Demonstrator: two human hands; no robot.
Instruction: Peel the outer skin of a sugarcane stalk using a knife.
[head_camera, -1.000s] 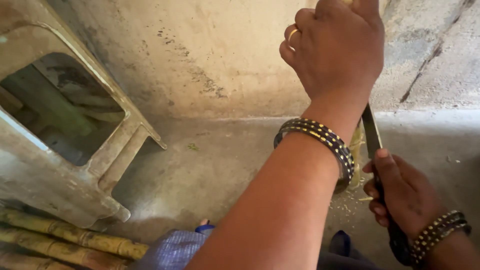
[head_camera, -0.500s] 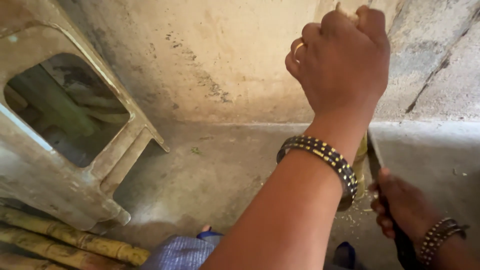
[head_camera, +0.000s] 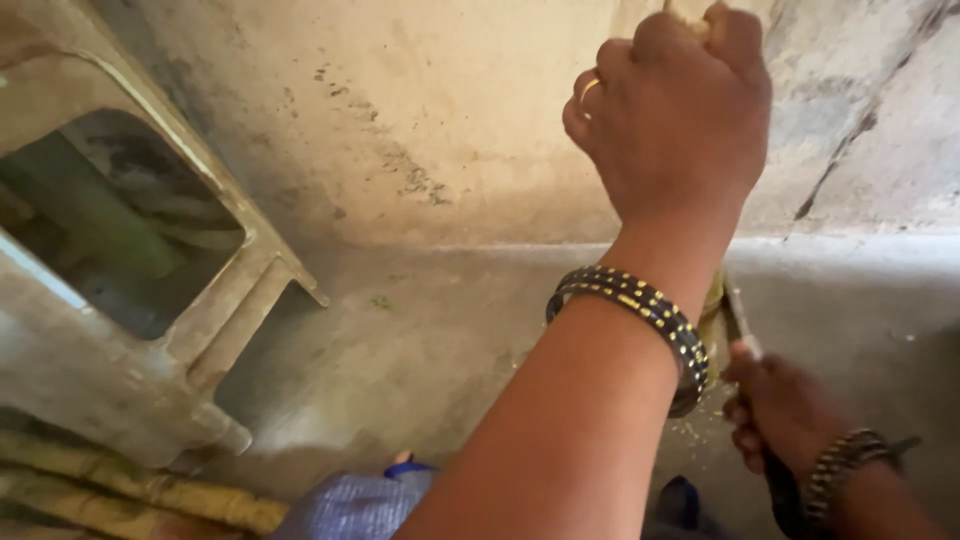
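A pale sugarcane stalk (head_camera: 714, 310) stands upright near the base of the concrete wall (head_camera: 420, 120), mostly hidden behind the left forearm. The left hand (head_camera: 675, 115) grips its upper end, fingers (head_camera: 610, 70) wrapped tight. Below, the right hand (head_camera: 780, 410) holds a knife (head_camera: 738, 325), fingers closed on the handle, blade against the stalk. Left of the stalk sits an overturned plastic stool (head_camera: 150, 330), with more cane stalks (head_camera: 130, 490) on the floor (head_camera: 420, 340).

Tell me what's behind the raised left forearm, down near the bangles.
Behind the left forearm, a strip of yellowish sugarcane stalk shows beside a knife blade gripped by the right hand. Pale shavings lie below. The rest of the stalk is covered.
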